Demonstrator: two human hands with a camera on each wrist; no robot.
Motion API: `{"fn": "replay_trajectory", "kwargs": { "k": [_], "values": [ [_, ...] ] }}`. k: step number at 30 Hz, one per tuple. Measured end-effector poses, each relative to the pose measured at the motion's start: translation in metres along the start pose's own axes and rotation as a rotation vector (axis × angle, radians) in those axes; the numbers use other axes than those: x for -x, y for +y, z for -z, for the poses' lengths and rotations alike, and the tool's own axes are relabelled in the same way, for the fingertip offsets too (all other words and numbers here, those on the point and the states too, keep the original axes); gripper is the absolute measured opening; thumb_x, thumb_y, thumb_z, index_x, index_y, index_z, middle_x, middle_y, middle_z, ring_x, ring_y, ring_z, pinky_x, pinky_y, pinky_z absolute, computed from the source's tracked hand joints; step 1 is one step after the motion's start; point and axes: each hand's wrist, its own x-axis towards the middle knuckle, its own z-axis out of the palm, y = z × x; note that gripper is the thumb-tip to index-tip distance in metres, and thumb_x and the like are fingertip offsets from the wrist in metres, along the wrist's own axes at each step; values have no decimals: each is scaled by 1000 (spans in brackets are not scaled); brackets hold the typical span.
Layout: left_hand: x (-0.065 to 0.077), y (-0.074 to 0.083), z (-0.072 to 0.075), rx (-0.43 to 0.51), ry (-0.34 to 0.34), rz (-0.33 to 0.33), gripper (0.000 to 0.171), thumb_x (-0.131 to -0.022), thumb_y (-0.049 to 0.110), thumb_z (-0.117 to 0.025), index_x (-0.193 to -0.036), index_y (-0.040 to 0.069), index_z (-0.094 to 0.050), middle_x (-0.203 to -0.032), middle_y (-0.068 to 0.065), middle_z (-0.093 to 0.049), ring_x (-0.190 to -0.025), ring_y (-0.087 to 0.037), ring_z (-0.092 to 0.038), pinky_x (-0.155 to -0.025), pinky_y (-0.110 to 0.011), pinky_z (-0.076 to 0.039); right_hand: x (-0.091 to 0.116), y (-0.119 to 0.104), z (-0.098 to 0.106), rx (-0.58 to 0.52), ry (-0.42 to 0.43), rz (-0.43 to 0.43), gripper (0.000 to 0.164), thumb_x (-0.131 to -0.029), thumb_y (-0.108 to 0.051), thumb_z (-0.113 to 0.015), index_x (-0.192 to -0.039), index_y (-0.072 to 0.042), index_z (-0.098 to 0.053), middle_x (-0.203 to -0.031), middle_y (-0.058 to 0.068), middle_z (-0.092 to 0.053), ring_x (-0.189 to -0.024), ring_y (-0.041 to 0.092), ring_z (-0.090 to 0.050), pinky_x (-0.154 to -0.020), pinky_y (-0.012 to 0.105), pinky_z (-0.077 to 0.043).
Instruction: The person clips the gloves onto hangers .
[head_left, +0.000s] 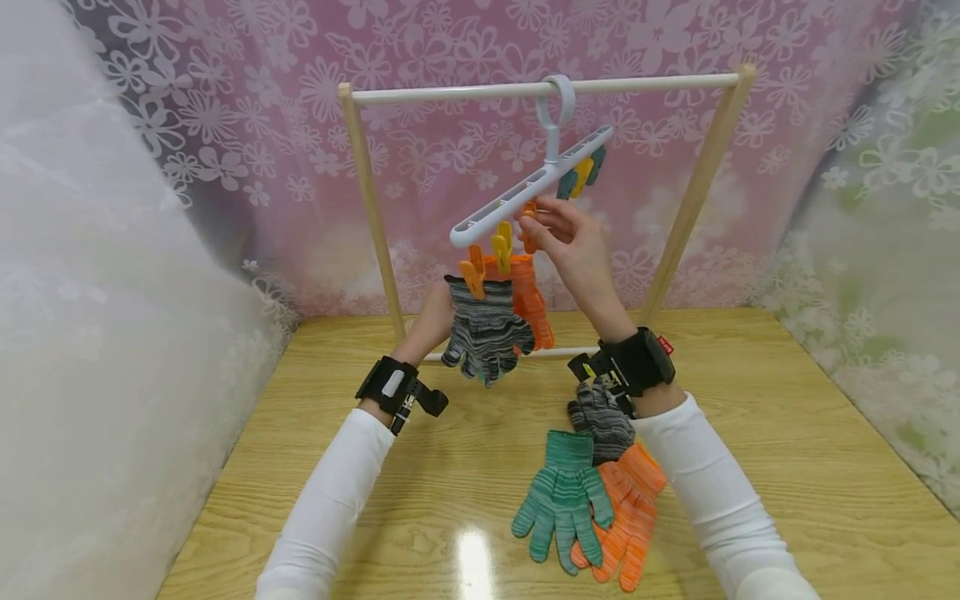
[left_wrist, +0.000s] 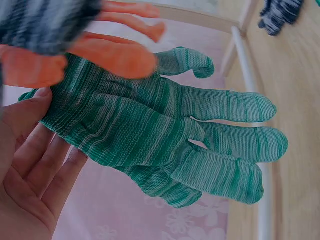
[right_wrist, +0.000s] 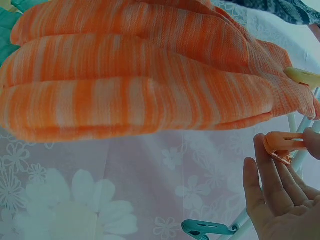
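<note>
Right-wrist view: the right hand [right_wrist: 285, 202] pinches an orange clothespin [right_wrist: 280, 145] between thumb and fingertips, just under the hanger bar [head_left: 534, 185]. The left hand [left_wrist: 30, 170] pinches the cuff of a green knitted glove [left_wrist: 135, 127], so it is the nearer hand. From the right fingers the glove lies lower and leftward, past the hanging orange glove [right_wrist: 145, 75], its long axis running fingers-down toward the wooden table [head_left: 420, 500]. Light and dark bands stripe it.

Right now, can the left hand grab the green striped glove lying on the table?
Probably not without letting go: the left hand pinches another green striped glove. The tabletop green striped glove itself lies uncovered, partly over an orange striped glove.
</note>
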Motion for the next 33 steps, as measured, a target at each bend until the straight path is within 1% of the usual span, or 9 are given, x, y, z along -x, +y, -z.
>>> {"fn": "replay_trajectory", "kwargs": {
  "k": [2,4,8,12,18,22,26,30,33],
  "values": [
    [-2,3,2,23,3,-6,26,-104,3,-54,-79,-5,-57,-62,-10,-44,-61,-30,-47,-65,-35,-36,0,0,0,-6,-4,-4,45,-99,-19,-69,-140,-4,-60,-120,19,-72,-98,16,-73,-98,35,-55],
    [-6,-2,4,65,-11,-17,31,-104,5,-56,-73,0,-54,-58,-2,-32,-55,-24,-36,-60,-34,-31,0,0,0,-7,-4,-9,45,-99,-19,-69,-140,-4,-60,-121,19,-71,-101,18,-73,-99,35,-55],
    [-11,-4,6,127,-24,-44,24,-104,8,-57,-82,1,-58,-66,-5,-41,-63,-23,-41,-66,-37,-33,-1,0,-1,-20,-8,-29,45,-99,-19,-69,-141,-4,-59,-123,19,-70,-106,25,-72,-100,36,-54],
    [-14,-1,7,185,-12,-80,17,-104,7,-58,-88,0,-59,-79,-8,-52,-75,-23,-46,-73,-36,-33,-2,0,-2,-40,-19,-39,45,-100,-19,-68,-141,-3,-58,-124,20,-70,-104,22,-73,-100,36,-55],
    [-20,5,7,255,13,-119,28,-105,6,-55,-78,1,-57,-70,-2,-48,-67,-17,-43,-69,-32,-33,-5,3,-5,-28,-8,-32,45,-99,-18,-69,-140,-2,-59,-123,21,-70,-108,28,-71,-102,37,-53],
    [-24,10,7,233,27,-131,26,-104,4,-55,-79,3,-58,-70,1,-46,-65,-15,-41,-66,-30,-32,-6,5,-6,-17,19,-17,43,-98,-18,-70,-137,-1,-61,-121,20,-71,-111,31,-69,-105,40,-51],
    [-28,13,8,215,30,-153,28,-104,1,-53,-76,2,-53,-69,-4,-42,-63,-17,-37,-65,-29,-30,-7,6,-8,1,43,-7,41,-98,-18,-71,-134,0,-64,-120,19,-72,-113,30,-69,-106,40,-50],
    [-30,14,9,225,31,-172,17,-103,3,-55,-93,-6,-67,-82,-15,-61,-73,-16,-51,-70,-26,-40,-8,5,-10,15,65,-1,38,-97,-17,-72,-130,0,-66,-118,19,-72,-114,29,-69,-105,39,-51],
    [-31,14,10,248,29,-180,19,-104,3,-55,-111,-10,-68,-99,-23,-67,-84,-19,-57,-78,-28,-46,-9,4,-11,17,80,3,37,-96,-18,-72,-128,0,-67,-116,19,-72,-116,28,-68,-104,40,-51]
  ]
}}
